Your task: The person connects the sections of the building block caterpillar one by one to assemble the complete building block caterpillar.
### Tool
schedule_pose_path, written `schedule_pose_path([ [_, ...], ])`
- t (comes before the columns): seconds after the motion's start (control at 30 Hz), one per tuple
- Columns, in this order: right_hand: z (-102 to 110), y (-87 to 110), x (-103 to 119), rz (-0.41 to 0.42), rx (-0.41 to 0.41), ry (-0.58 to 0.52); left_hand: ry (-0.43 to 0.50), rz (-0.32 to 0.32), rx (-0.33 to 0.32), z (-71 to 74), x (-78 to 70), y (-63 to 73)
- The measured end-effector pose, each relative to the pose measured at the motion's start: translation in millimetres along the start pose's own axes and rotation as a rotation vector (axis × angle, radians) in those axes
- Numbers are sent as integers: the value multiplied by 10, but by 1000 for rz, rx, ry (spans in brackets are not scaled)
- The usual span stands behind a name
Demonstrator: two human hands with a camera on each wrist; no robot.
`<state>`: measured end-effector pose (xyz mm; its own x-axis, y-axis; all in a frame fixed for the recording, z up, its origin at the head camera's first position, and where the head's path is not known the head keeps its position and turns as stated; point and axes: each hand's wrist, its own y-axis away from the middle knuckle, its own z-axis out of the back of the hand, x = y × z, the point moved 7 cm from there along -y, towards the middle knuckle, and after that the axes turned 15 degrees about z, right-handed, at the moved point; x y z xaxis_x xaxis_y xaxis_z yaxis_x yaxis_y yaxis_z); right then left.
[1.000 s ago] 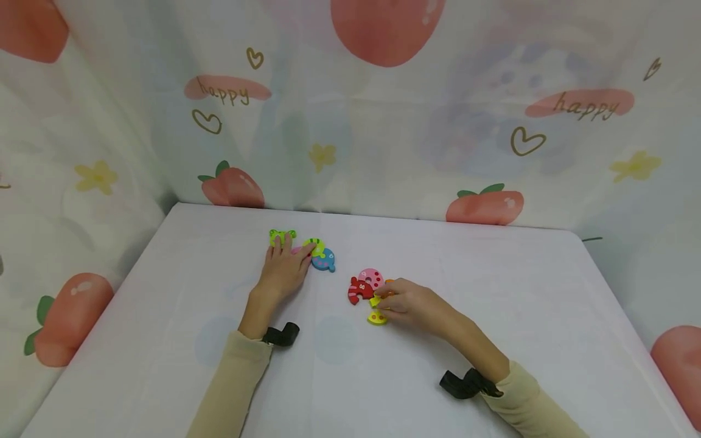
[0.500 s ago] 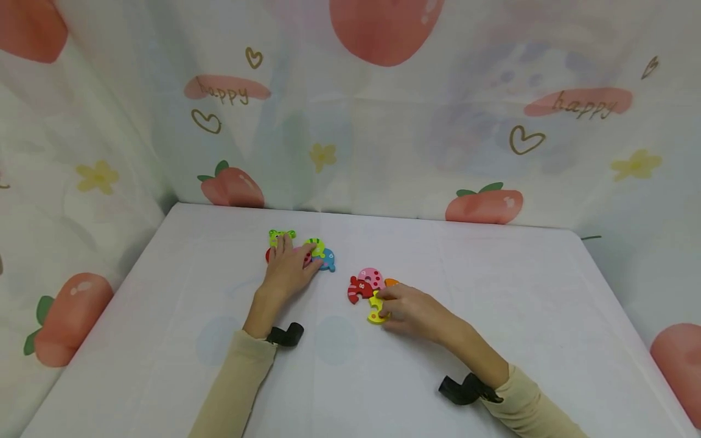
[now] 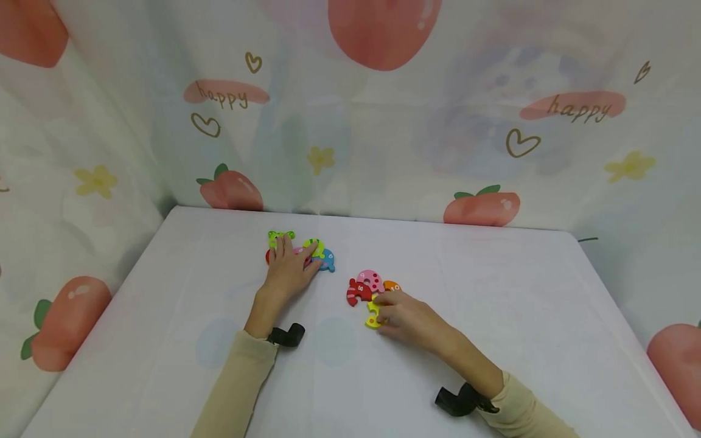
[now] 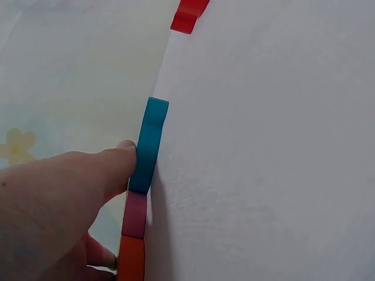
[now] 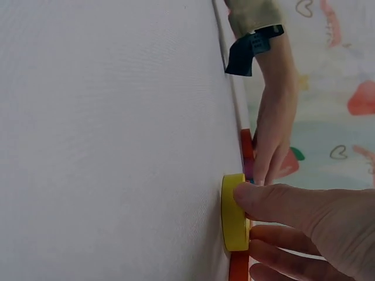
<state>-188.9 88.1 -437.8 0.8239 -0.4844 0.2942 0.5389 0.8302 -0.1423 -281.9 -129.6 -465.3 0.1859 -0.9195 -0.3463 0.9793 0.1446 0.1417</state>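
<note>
My left hand (image 3: 287, 271) rests with spread fingers on a cluster of animal-shaped puzzle pieces at the back left. A light green piece (image 3: 281, 236), a green striped piece (image 3: 314, 246) and a spotted blue piece (image 3: 328, 261) show around it. In the left wrist view, the thumb touches the edge of the blue piece (image 4: 149, 146). Nearer the middle, my right hand (image 3: 411, 319) pinches a yellow spotted piece (image 3: 373, 322), its thumb on the near side in the right wrist view. A red striped piece (image 3: 358, 291), a pink dotted piece (image 3: 370, 278) and an orange piece (image 3: 392, 285) lie beside it.
Both clusters lie on a white-covered table (image 3: 164, 304). A printed curtain (image 3: 383, 134) with fruit and "happy" lettering stands behind the table and along its left side. Black bands (image 3: 287, 336) are on both wrists.
My left hand has slid slightly right and toward me, uncovering a red piece at its left. My right hand has shifted slightly toward me, and more of the orange piece shows.
</note>
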Motion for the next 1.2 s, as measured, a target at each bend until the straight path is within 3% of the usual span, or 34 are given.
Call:
schedule_pose_path([
  [0.3, -20, -35, 13, 10, -25, -15, 6, -15, -11, -26, 8, -90],
  [0.57, -61, -51, 52, 90, 9, -143, 20, -25, -12, -54, 15, -115],
  [0.93, -79, -50, 92, 8, -52, -117, 24, -24, -16, -59, 19, -118],
  [1.2, -92, -80, 120, -15, 6, -63, 23, -15, -12, -53, 23, -117],
])
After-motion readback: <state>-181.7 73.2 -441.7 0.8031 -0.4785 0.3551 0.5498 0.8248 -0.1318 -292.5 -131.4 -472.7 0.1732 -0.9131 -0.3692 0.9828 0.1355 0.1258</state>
